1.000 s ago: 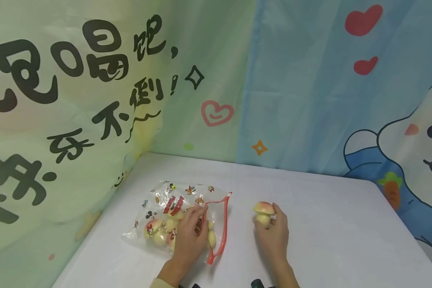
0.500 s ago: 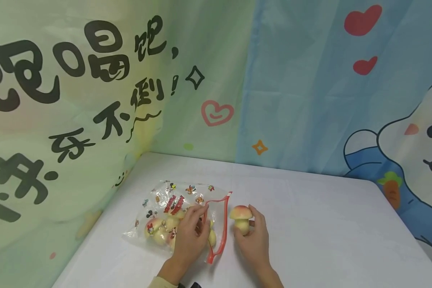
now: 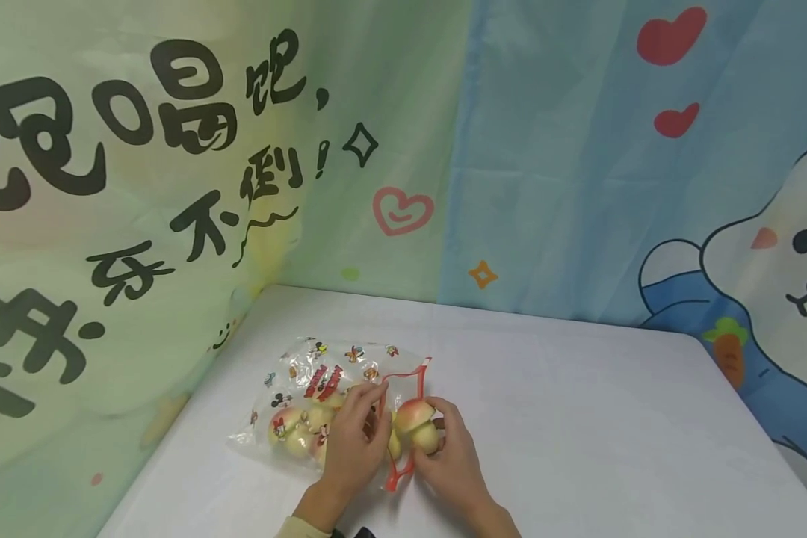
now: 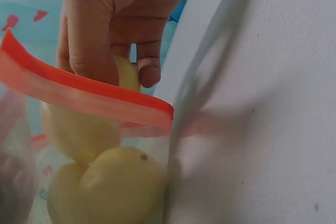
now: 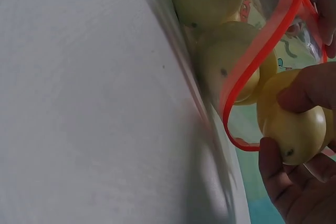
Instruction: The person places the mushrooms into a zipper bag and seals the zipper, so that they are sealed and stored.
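A clear zip bag with a red-edged mouth and printed cartoon figures lies on the white table. Several toy mushrooms, yellowish with pink-red caps, show through its plastic. My left hand grips the upper edge of the mouth and holds it apart from the lower edge. Between the thumb and fingers of my right hand is another toy mushroom, tilted, its cap at the bag's mouth. In the right wrist view its pale stem sits beside the red strip. My left palm hides part of the bag.
The white table extends to the right of the bag and behind it. A printed cloth backdrop with hearts, lettering and a cartoon animal hangs along the table's back and left sides.
My right hand has moved left with the toy mushroom, from beside the bag to its mouth, and the mushroom has tilted. My left hand stays on the bag's edge.
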`<action>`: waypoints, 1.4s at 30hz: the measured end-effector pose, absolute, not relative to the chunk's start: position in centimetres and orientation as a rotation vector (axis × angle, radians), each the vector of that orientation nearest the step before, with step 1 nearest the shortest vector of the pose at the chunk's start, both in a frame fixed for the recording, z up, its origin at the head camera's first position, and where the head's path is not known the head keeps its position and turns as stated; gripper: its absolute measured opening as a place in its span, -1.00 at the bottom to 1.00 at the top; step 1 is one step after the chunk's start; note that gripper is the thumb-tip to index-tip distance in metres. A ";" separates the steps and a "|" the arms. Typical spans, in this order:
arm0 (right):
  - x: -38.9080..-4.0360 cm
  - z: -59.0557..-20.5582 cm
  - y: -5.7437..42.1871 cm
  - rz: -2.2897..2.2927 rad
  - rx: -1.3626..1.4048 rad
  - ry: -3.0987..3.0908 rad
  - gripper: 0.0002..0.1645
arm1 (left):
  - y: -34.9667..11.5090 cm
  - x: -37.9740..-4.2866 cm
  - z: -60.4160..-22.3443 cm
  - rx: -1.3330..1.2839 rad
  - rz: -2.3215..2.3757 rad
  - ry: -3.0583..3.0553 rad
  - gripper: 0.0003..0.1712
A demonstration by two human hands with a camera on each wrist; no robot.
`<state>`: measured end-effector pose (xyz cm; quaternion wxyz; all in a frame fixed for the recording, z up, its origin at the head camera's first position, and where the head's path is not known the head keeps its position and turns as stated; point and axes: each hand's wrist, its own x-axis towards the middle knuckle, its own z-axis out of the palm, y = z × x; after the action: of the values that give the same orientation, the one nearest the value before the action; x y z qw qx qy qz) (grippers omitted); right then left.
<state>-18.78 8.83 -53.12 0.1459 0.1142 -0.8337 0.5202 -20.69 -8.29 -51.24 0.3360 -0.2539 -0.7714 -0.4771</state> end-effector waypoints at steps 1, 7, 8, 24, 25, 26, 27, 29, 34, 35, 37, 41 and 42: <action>-18.8 -53.2 8.8 1.492 0.346 -2.398 -0.07 | -8.3 -20.7 -51.2 -0.662 -1.243 -2.012 -0.49; -18.9 -53.5 8.8 1.400 0.451 -2.377 -0.08 | -8.2 -20.6 -51.0 -0.686 -1.240 -1.976 -0.47; -18.9 -53.6 8.7 1.380 0.462 -2.384 -0.08 | -8.2 -20.6 -51.0 -0.691 -1.243 -1.966 -0.47; -18.8 -53.9 7.6 1.525 0.480 -2.394 -0.10 | -8.2 -20.6 -51.0 -0.702 -1.283 -1.950 -0.52; -18.8 -53.9 7.6 1.525 0.473 -2.392 -0.12 | -8.2 -20.6 -51.0 -0.707 -1.282 -1.949 -0.52; -18.8 -54.0 7.5 1.524 0.466 -2.391 -0.14 | -8.2 -20.6 -51.0 -0.711 -1.282 -1.949 -0.53; -18.8 -54.0 7.4 1.529 0.462 -2.391 -0.16 | -8.2 -20.6 -51.1 -0.714 -1.282 -1.948 -0.54; -18.7 -54.0 7.4 1.533 0.468 -2.393 -0.19 | -8.1 -20.6 -51.1 -0.716 -1.273 -1.957 -0.55; -18.6 -54.1 7.2 1.525 0.554 -2.392 -0.21 | -8.0 -20.4 -51.1 -0.716 -1.251 -1.973 -0.52; -18.7 -54.1 7.2 1.527 0.567 -2.390 -0.21 | -8.0 -20.4 -51.1 -0.717 -1.249 -1.976 -0.51; -18.7 -54.2 7.2 1.528 0.591 -2.391 -0.19 | -8.0 -20.4 -51.0 -0.721 -1.248 -1.983 -0.49; -18.7 -54.3 7.2 1.576 0.618 -2.403 -0.15 | -7.8 -20.2 -50.9 -0.735 -1.243 -1.984 -0.47; -18.8 -54.3 7.2 1.581 0.629 -2.402 -0.15 | -7.8 -20.2 -50.9 -0.741 -1.239 -1.977 -0.47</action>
<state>-18.75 7.21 -54.34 0.0987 0.2126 -0.8120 0.5345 -20.22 -7.78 -50.90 0.3400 -0.2847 -0.7594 -0.4761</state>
